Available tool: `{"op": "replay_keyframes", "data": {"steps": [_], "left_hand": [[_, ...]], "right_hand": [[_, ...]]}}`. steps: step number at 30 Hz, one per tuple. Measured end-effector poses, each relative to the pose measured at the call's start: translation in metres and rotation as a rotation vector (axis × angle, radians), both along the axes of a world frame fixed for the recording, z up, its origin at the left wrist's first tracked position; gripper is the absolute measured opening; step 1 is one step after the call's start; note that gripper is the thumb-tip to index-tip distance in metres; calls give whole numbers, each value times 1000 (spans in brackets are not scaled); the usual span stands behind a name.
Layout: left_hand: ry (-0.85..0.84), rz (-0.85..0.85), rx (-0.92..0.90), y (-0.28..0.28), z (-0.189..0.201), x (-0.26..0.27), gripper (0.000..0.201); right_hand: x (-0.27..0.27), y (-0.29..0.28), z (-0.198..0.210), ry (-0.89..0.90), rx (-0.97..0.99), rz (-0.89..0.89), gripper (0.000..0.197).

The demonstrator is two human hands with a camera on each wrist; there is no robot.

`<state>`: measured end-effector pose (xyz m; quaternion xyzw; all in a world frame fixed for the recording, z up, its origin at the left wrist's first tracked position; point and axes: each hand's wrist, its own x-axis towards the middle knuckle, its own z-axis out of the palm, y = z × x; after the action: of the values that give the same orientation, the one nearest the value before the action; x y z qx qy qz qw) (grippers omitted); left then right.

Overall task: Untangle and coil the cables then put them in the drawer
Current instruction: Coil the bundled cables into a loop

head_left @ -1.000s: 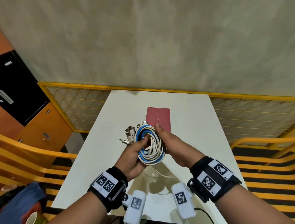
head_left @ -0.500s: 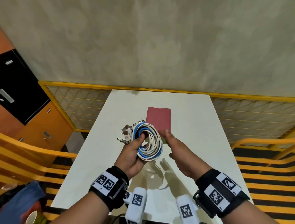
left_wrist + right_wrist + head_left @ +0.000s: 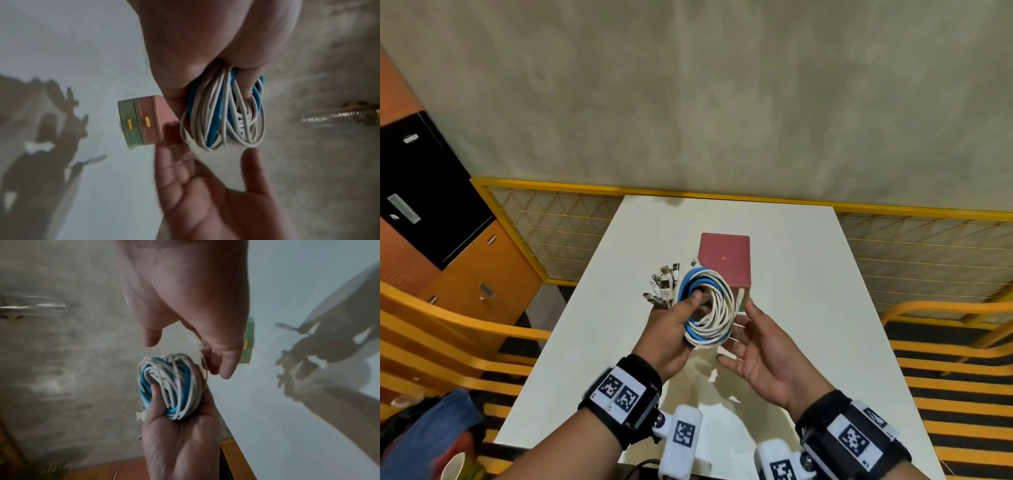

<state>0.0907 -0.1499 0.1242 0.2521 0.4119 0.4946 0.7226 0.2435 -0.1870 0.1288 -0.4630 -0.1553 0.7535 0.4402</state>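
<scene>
A coil of white and blue cables is gripped by my left hand, thumb through its middle, held above the table. Metal plug ends stick out to the coil's left. My right hand is just right of the coil, palm up, fingers straight, holding nothing. Behind the coil stands the small drawer box with a pink top; in the left wrist view the drawer box shows a pink drawer over a green one, each with a yellow tab, both closed.
The white table is ringed by a yellow mesh fence and orange rails. An orange and black cabinet stands at the left. A bare concrete floor lies beyond.
My right hand let go of the coil and drew back to the right, opening palm up. The left hand kept the coil and lifted it slightly toward the drawer box.
</scene>
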Motion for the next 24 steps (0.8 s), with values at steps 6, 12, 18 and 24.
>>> {"op": "replay_keyframes", "data": {"steps": [6,12,18,24], "left_hand": [[223,-158,103,-18,-14,-6,23],[371,-328,230,-23,-18,-18,34],[364,-380,365,-28,-18,-23,53],[17,-144,99,-20,-47,-20,96]], "right_hand": [[-5,-2,1,-155,97,135,52],[-7,-11,-4,-325,179,411,48],[1,-8,-20,-452,202,474,43],[-7,5,-26,-396,225,423,62]]}}
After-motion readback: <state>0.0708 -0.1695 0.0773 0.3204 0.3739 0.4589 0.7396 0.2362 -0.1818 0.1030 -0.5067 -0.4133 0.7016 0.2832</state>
